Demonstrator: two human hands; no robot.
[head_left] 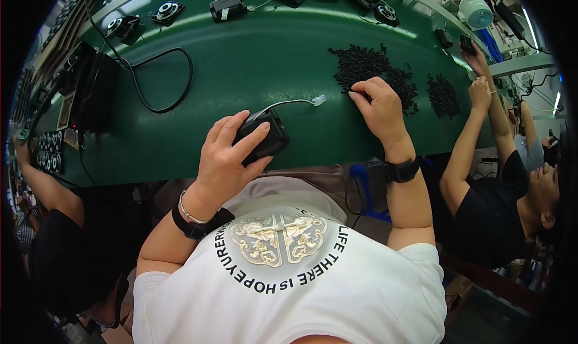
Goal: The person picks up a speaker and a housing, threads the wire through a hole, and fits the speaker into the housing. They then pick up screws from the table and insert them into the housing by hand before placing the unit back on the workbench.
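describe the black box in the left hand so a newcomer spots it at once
At the green table's near edge, find the camera wearer's left hand. It holds a black box wired to a pale plug. Unlike the black units along the far edge, it's held.

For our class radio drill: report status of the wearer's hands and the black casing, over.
Left hand grips black casing. Right hand at edge of black parts pile, grip unclear. Possible snag: casing's pale cable, between hands.

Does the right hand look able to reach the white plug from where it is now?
Probably yes: the white plug is just left of the right hand, and only green table shows between them.
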